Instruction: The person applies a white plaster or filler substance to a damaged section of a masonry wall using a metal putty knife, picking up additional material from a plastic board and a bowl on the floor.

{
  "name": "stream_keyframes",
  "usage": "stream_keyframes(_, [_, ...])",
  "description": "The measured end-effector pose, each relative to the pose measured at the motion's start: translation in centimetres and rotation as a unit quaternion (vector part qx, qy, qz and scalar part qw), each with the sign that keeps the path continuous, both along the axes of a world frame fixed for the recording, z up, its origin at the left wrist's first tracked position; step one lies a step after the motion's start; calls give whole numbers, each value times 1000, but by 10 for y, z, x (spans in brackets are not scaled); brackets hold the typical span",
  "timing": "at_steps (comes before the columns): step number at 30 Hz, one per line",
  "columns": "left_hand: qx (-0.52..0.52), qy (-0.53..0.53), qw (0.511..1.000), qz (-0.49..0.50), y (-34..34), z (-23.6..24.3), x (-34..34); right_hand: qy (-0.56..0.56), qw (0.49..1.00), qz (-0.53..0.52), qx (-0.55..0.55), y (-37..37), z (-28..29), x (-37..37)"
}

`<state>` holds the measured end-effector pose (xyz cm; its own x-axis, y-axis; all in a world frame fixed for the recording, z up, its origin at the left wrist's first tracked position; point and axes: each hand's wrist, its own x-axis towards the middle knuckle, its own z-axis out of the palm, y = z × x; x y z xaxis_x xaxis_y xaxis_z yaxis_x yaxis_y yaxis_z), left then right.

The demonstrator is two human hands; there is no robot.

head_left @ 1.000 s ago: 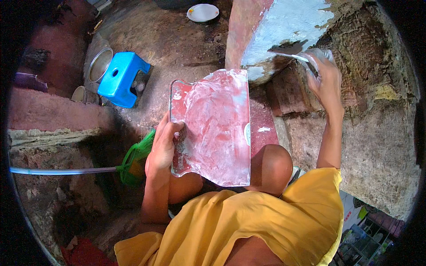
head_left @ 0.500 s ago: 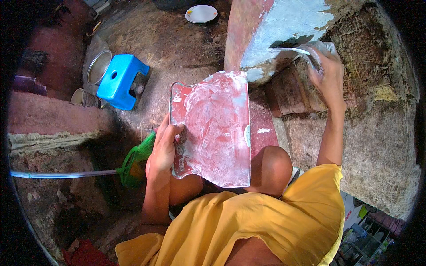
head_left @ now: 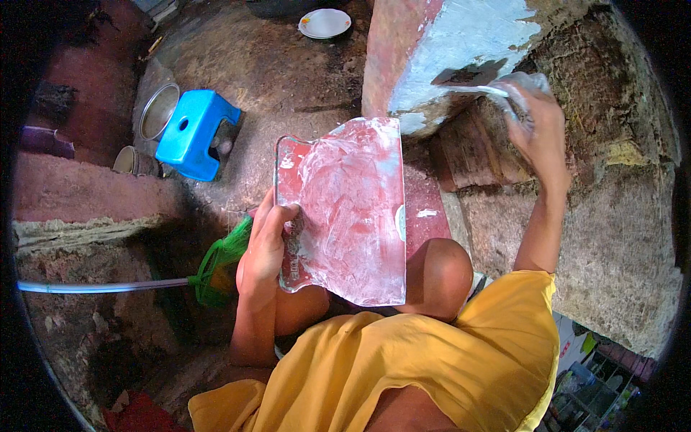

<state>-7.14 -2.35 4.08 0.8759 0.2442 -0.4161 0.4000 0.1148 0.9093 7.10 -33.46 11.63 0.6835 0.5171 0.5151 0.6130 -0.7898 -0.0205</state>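
My left hand (head_left: 263, 241) grips the left edge of a flat pink board (head_left: 349, 216) smeared with white paste, held over my knees. My right hand (head_left: 536, 119), coated with white at the fingers, is closed on a thin, white-smeared flat tool (head_left: 479, 89), like a scraper. The tool reaches leftward to the white-patched lower part of a pink wall (head_left: 468, 36), beside a dark bare patch; whether its tip touches the surface is unclear. Rough, crumbling masonry (head_left: 612, 86) lies behind and right of that hand.
A blue plastic stool (head_left: 191, 137), round metal tray (head_left: 160, 108) and small container (head_left: 129, 160) stand at left. A plate (head_left: 324, 24) and dark vessel sit farther off. A green fibrous bundle (head_left: 223, 263) on a pale pole (head_left: 108, 286) lies left, near a low pink ledge (head_left: 93, 187).
My right hand rose slightly with the tool, then moved a little down and right along the wall patch. My left hand keeps its grip; the board appears slightly lower in view.
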Motion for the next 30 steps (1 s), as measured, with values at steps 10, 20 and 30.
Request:
stream_keyframes(10, [-24,-14,999,-32,-4,12,4,-38,999,-27,18,0,5,1])
stream_keyframes(20, [2,-21,1000,-18,0,-3,2,-2,999,-38,-2,-2,-14,3])
stream_keyframes(30, [-13,-30,999,-37,-1,3,2,3,1000,-16,7,2,-5,-6])
